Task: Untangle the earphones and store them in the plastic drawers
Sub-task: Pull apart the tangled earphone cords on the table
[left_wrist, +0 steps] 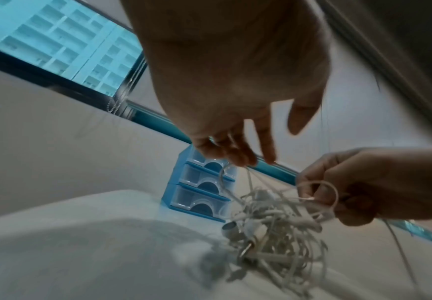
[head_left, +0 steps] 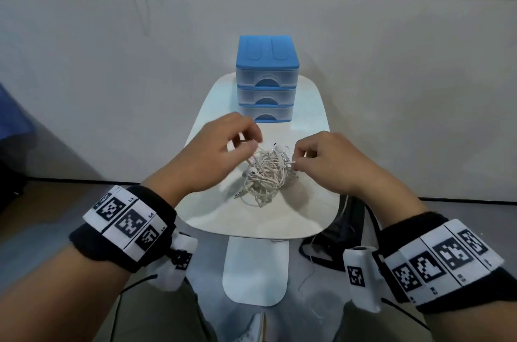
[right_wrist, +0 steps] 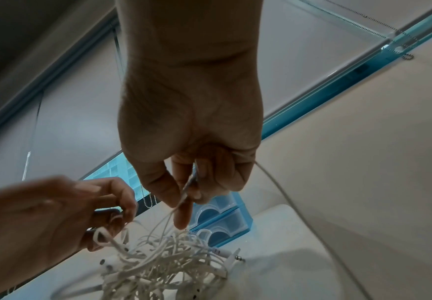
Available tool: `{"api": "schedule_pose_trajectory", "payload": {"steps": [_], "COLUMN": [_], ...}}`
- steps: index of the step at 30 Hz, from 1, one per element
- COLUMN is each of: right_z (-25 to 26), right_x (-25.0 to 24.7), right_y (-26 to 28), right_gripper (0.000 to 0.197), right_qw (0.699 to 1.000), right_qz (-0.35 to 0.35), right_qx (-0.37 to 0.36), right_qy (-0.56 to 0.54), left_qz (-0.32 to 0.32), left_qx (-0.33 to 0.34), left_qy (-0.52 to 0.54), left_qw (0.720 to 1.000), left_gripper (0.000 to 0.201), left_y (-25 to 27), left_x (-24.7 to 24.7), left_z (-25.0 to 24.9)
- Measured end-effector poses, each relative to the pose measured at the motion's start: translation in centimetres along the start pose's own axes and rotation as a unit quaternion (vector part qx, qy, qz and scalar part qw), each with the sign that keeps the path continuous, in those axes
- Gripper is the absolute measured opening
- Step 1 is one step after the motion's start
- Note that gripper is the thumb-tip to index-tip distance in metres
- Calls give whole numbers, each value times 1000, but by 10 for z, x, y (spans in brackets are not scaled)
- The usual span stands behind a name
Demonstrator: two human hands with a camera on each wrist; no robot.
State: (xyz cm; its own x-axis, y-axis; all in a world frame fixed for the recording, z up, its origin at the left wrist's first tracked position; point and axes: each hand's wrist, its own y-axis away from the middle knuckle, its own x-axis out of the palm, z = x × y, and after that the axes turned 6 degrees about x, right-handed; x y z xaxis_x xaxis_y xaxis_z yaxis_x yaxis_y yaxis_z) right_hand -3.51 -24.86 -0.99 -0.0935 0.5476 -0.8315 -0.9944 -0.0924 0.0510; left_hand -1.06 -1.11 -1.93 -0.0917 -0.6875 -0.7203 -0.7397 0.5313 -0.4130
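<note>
Nearest to us, two black wristbands (head_left: 123, 225) with printed square markers are wrapping our forearms, and below them our legs are showing under the small white table (head_left: 307, 218).

Going from left to right, our left hand (head_left: 212, 157) is hovering over the left side of the table, its fingers curled and its fingertips (left_wrist: 238, 158) pinching a strand that is rising out of the tangled earphones (head_left: 265, 174). From the left wrist view we are seeing that strand running down from the fingertips into the knot.

At the middle of the table the earphones are lying as one loose white ball of cable, with an earbud (head_left: 253, 173) poking out on its left side and a jack plug (right_wrist: 238, 258) sticking out on the side towards the drawers. Part of the ball is resting on the tabletop while the upper loops are being held up between our hands.

Behind the tangle, at the far end of the table, the plastic drawers (head_left: 267, 78) are standing upright: three clear drawers with blue handles under a blue lid, all three pushed in.

On the right, our right hand (head_left: 330, 162) is gripping another strand, thumb and forefinger (right_wrist: 181, 213) clamped together on it just beside the knot, with a loop of cable (left_wrist: 322, 194) curving around the fingers.
</note>
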Motion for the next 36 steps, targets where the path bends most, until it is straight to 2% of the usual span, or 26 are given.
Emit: {"api": "schedule_pose_trajectory", "payload": {"steps": [1, 2, 4, 6, 9, 13, 19, 24, 32, 36], "right_z": [1, 3, 6, 8, 8, 7, 7, 8, 10, 11], "right_x": [0, 0, -1, -2, -1, 3, 14, 21, 30, 32], "right_y": [1, 1, 2, 4, 5, 6, 10, 16, 20, 21], "right_gripper": [20, 19, 18, 18, 24, 24, 19, 21, 15, 21], "right_qw": [1000, 1000, 1000, 1000, 1000, 1000, 999, 1000, 994, 995], "right_qz": [2, 3, 1, -1, -9, -23, -24, 1, -53, -10], "right_qx": [-7, -15, -28, -29, -23, -19, -24, -15, 60, 37], "right_qy": [-4, -6, -9, -7, -1, -2, 12, -7, -72, -96], "left_qz": [-22, -4, 90, 138, 143, 91, 36, 38, 43, 46], "left_qx": [-53, -115, -216, -255, -253, -245, -242, -250, -254, -260], "left_qy": [-25, -55, -72, -27, 10, 46, 71, 118, 149, 157], "left_qw": [998, 992, 970, 957, 957, 964, 967, 960, 955, 952], "left_gripper": [17, 24, 41, 42, 26, 14, 12, 12, 17, 18], "left_y": [-3, -6, -11, -14, -15, -15, -13, -10, -10, -10], "left_x": [0, 0, 5, 12, 23, 27, 28, 29, 30, 30], "left_z": [1, 3, 4, 1, -6, -15, -22, -22, -24, -25]}}
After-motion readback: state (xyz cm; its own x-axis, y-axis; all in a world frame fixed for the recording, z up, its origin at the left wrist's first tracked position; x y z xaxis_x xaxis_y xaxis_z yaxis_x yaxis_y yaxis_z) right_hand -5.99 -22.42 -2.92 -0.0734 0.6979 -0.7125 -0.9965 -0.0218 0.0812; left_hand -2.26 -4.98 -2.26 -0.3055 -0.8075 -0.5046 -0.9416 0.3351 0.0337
